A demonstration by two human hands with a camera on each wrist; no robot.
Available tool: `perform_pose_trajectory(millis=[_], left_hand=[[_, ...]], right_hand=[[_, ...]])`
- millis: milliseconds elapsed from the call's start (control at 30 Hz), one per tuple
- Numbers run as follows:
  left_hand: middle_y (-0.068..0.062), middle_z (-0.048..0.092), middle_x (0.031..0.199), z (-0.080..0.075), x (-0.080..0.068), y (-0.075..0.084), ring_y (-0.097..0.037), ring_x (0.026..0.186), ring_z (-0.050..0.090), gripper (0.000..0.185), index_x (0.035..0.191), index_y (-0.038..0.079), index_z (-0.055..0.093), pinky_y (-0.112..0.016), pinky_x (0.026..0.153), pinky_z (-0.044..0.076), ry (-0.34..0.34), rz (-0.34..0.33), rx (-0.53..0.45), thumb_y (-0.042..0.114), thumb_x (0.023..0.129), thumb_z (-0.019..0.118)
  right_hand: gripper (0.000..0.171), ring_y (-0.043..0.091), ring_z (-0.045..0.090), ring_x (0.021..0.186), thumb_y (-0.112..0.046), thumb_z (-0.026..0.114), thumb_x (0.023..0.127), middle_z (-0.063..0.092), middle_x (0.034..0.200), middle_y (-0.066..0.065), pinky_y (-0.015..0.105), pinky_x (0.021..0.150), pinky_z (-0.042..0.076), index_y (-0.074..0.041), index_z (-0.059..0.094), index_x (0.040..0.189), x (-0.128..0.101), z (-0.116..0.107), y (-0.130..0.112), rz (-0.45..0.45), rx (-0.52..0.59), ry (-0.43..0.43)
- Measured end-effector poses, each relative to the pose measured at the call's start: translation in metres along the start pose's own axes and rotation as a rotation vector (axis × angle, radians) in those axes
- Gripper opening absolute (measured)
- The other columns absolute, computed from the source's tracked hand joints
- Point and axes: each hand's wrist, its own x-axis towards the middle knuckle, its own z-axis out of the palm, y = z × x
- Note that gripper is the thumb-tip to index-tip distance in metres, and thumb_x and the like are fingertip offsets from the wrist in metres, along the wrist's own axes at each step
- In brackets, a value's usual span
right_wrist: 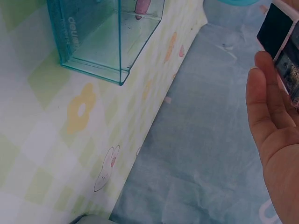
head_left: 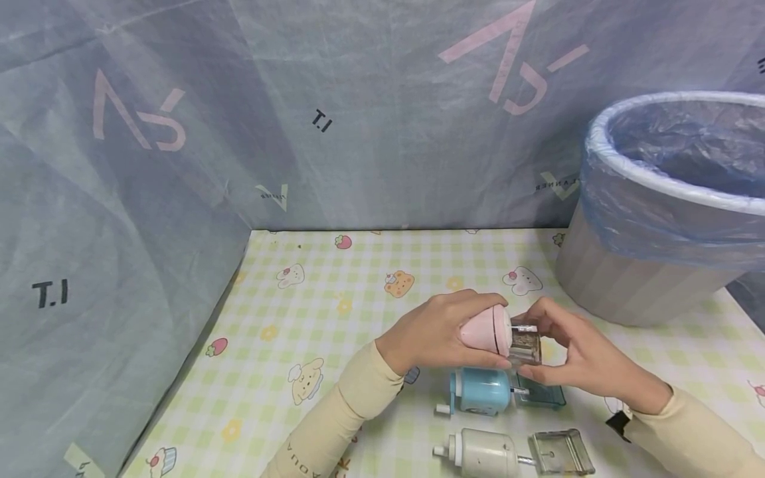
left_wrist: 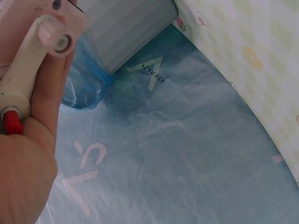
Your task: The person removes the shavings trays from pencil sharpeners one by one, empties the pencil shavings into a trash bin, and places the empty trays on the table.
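Observation:
My left hand [head_left: 427,335] grips a pink crank pencil sharpener [head_left: 480,330] held on its side above the table. Its pale crank with a pink knob [left_wrist: 57,39] shows in the left wrist view. Between thumb and fingers, my right hand [head_left: 588,348] holds the sharpener's see-through drawer [head_left: 527,349], right at the sharpener's front; brown shavings lie inside it. Below the hands, a blue pencil sharpener [head_left: 483,392] lies on its side, with a teal drawer [right_wrist: 91,44] beside it. Nearer me lie a white pencil sharpener [head_left: 487,455] and its clear drawer [head_left: 588,465].
A grey bin [head_left: 633,279] with a blue plastic liner [head_left: 627,212] stands at the back right. The checked tablecloth [head_left: 358,318] carries cartoon prints. Grey-blue cloth sheets [head_left: 370,133] hang behind and on the left.

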Motion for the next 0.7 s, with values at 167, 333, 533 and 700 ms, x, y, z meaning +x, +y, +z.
perform_pose_trajectory(millis=[167,333,533,700], left_hand=[[0.005,0.066,0.108,-0.0017,-0.0007,0.0007,0.000,0.089,0.054,0.066,0.133,0.012,0.064,-0.011,0.073,0.046,0.004,-0.031,0.010,0.039,0.082,0.095],[0.004,0.067,0.107,-0.0026,-0.0020,0.0008,-0.004,0.089,0.054,0.063,0.131,0.014,0.065,-0.013,0.071,0.046,0.011,-0.063,-0.021,0.037,0.081,0.096],[0.005,0.068,0.109,-0.0047,-0.0027,-0.0002,-0.004,0.092,0.055,0.065,0.133,0.014,0.065,-0.013,0.073,0.047,0.020,-0.066,-0.020,0.038,0.081,0.096],[0.002,0.070,0.113,-0.0074,-0.0030,-0.0025,-0.004,0.096,0.058,0.069,0.135,0.010,0.065,-0.013,0.079,0.049,0.044,-0.044,-0.001,0.037,0.080,0.097]], right_hand=[[0.059,0.013,0.072,0.096,0.010,0.089,0.073,0.071,0.123,-0.003,0.021,0.087,0.055,-0.017,0.055,0.113,-0.0018,-0.0033,0.0004,0.006,-0.006,0.009],[0.059,0.013,0.071,0.096,0.012,0.089,0.072,0.070,0.119,-0.003,0.020,0.086,0.054,-0.015,0.055,0.112,-0.0022,-0.0048,0.0003,0.001,-0.004,0.021],[0.059,0.013,0.070,0.092,0.012,0.089,0.072,0.070,0.112,0.000,0.020,0.086,0.054,-0.012,0.056,0.114,-0.0027,-0.0067,0.0019,-0.015,0.006,0.015],[0.059,0.012,0.071,0.099,0.012,0.089,0.072,0.072,0.118,0.003,0.019,0.089,0.054,-0.012,0.058,0.116,-0.0039,-0.0096,0.0011,-0.004,-0.015,0.019]])
